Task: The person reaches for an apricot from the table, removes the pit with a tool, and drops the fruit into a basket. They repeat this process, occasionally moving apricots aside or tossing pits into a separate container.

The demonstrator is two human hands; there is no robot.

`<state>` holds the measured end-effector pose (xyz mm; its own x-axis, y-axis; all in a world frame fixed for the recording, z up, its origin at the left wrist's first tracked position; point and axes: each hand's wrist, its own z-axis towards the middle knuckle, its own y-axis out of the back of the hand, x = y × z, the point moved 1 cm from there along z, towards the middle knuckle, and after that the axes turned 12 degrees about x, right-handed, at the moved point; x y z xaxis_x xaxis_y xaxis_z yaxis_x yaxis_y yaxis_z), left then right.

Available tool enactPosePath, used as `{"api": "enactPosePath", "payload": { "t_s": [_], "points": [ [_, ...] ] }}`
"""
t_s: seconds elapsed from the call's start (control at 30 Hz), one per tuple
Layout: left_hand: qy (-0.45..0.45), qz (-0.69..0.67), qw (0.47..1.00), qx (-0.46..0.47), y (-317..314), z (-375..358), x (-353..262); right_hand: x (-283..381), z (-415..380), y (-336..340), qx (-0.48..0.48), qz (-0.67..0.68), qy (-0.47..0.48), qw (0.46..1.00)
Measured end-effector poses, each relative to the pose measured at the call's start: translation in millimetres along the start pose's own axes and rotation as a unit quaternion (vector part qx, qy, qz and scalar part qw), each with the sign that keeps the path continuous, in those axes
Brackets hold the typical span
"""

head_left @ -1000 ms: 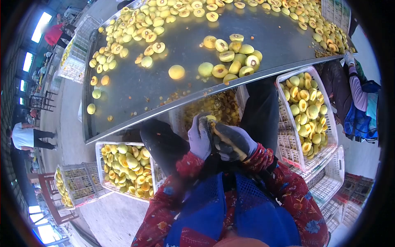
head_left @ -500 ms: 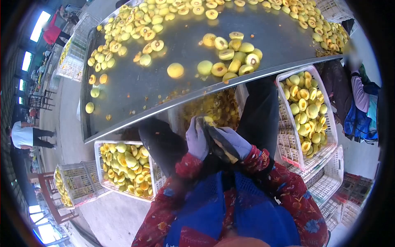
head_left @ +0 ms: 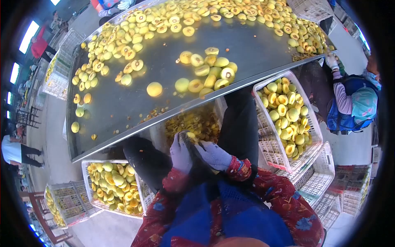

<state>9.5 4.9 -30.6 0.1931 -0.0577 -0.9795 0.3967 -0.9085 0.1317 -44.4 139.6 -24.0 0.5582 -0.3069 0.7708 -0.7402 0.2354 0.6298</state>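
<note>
My left hand, in a pale lilac glove, is closed in front of my lap with a piece of yellow peach at its fingertips. My right hand, gloved alike, is closed against a long dark object between the hands; its kind is blurred. Below and beyond my fingers, a container of peach scraps sits between my knees. On the metal table ahead lies a cluster of cut yellow peaches, many halves still showing pits.
A large heap of peach halves lines the table's far side. Crates of pitted halves stand at my left and right. A co-worker sits at right, one gloved hand at the table. Another person's gloved hands show at top left.
The view has shifted, so the table and crates sit further left and my hands lower. My right hand has turned, fingers now nearer the peach piece. The co-worker at right shows more fully.
</note>
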Motion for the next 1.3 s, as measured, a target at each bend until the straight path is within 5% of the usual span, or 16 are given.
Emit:
{"api": "enactPosePath", "payload": {
  "t_s": [0.03,0.07,0.13,0.17,0.3,0.4,0.47,0.57,0.63,0.67,0.73,0.83,0.97,1.03,1.13,1.3],
  "points": [
    [-0.018,0.021,1.000,-0.013,-1.4,1.3,-2.0,-4.9,3.8,-2.0,-0.012,0.031,0.016,0.999],
    [-0.034,0.040,0.998,-0.028,-3.6,0.5,-4.9,-1.4,5.9,1.9,0.015,0.267,0.022,0.963],
    [-0.050,0.105,0.993,-0.036,-2.7,-2.3,-14.8,15.3,2.7,22.5,0.097,0.656,-0.051,0.747],
    [-0.053,0.099,0.994,-0.016,-2.3,-4.2,-23.6,23.1,-1.8,32.2,0.170,0.788,-0.115,0.581],
    [-0.070,-0.057,0.993,0.077,-2.5,0.0,-31.0,15.8,-2.9,18.0,0.248,0.917,-0.014,0.312],
    [-0.055,-0.225,0.965,0.119,-3.4,5.5,-16.2,20.0,-5.5,11.1,0.237,0.922,0.042,0.303],
    [-0.131,-0.026,0.991,0.022,4.8,5.3,-2.0,36.4,-7.9,26.7,0.197,0.941,0.101,0.255],
    [-0.155,0.244,0.953,-0.090,52.9,0.1,12.4,1.7,1.0,13.9,0.067,0.932,0.024,0.355],
    [-0.088,0.105,0.974,-0.183,89.2,-20.7,-23.4,9.1,1.6,28.2,0.112,0.899,0.033,0.423],
    [-0.096,0.286,0.927,-0.224,130.8,-23.0,1.0,16.3,0.3,35.1,0.063,0.851,-0.038,0.520],
    [0.176,0.477,0.851,-0.130,170.4,-51.4,-49.4,8.4,-0.1,36.5,0.034,0.756,-0.099,0.646],
    [0.238,0.607,0.746,-0.133,210.4,-43.5,-37.7,25.8,-1.7,53.2,0.077,0.709,-0.145,0.686],
    [0.018,0.566,0.823,-0.046,170.3,69.5,-78.7,-7.7,10.5,32.0,0.095,0.607,-0.123,0.779],
    [0.011,0.549,0.835,0.027,131.5,136.7,-105.4,4.3,15.9,50.3,0.151,0.595,-0.210,0.761],
    [0.048,0.613,0.787,0.048,96.8,220.1,-75.4,-30.8,11.7,11.3,0.019,0.514,-0.045,0.856],
    [0.114,0.618,0.771,0.105,76.1,232.9,-66.7,-22.1,3.9,47.1,0.079,0.498,-0.202,0.840]
  ]
}}
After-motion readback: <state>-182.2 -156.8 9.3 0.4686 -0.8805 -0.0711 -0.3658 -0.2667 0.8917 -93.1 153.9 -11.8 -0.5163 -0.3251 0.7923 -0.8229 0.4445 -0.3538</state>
